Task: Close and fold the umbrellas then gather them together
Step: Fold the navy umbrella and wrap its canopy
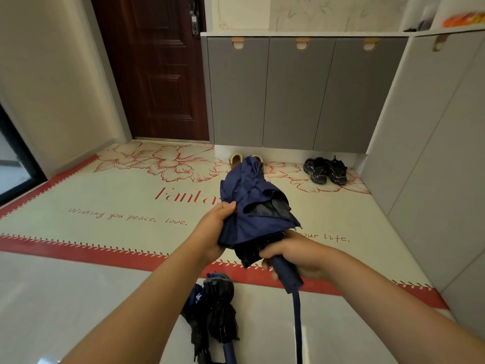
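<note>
A navy blue umbrella [252,203] is collapsed, its loose canopy bunched and pointing away from me over the floor mat. My right hand [294,254] grips its blue handle [286,271], from which a wrist strap [298,327] hangs down. My left hand [215,227] holds the left side of the canopy fabric. On the tiled floor below lie two folded dark umbrellas [214,313] side by side, one with a blue handle toward me.
A cream and red floor mat [105,206] with flower prints covers the entrance. Black sneakers [325,170] and a pair of pale slippers [236,158] sit by the grey cabinets [296,93]. A dark brown door [154,67] stands at the back left.
</note>
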Demonstrator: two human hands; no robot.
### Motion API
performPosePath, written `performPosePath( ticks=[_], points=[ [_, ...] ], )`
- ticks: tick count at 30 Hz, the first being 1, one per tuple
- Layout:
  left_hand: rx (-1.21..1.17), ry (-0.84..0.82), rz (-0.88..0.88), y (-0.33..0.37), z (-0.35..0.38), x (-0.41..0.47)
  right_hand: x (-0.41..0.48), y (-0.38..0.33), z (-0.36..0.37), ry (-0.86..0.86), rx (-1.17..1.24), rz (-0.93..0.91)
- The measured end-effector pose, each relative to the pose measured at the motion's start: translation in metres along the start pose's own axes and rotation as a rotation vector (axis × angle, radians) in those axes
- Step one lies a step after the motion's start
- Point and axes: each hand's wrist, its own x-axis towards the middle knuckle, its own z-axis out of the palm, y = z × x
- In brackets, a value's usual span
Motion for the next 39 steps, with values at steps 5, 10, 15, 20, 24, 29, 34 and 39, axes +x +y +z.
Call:
performPosePath(
  ticks=[5, 10, 15, 20, 24, 29, 34, 39],
  points=[
    [0.092, 0.151, 0.066, 0.003, 0.012, 0.003, 0.001, -0.003, -0.014, 0.185, -0.226, -0.273],
    [0.235, 0.297, 0.146, 0.002, 0.015, 0.005, -0.014, -0.007, -0.018, 0.173, -0.268, -0.655],
    [0.19, 0.3, 0.121, 0.003, 0.019, 0.002, -0.006, -0.002, -0.009, 0.344, -0.381, -0.622],
    [0.155, 0.244, 0.09, 0.0, 0.031, -0.003, 0.007, 0.004, -0.006, 0.384, -0.517, -0.404],
    [0.115, 0.204, 0.118, 0.004, 0.038, -0.008, 0.015, 0.014, -0.006, 0.409, -0.657, -0.325],
    [0.073, 0.102, 0.108, 0.011, 0.039, -0.014, 0.03, 0.028, 0.001, 0.609, -0.567, -0.433],
    [0.359, -0.002, 0.082, 0.034, 0.014, -0.02, 0.028, 0.023, -0.011, 0.655, -0.531, -0.467],
    [0.63, 0.058, 0.133, 0.041, -0.012, -0.019, 0.028, 0.022, -0.021, 0.64, -0.547, -0.434]
  ],
)
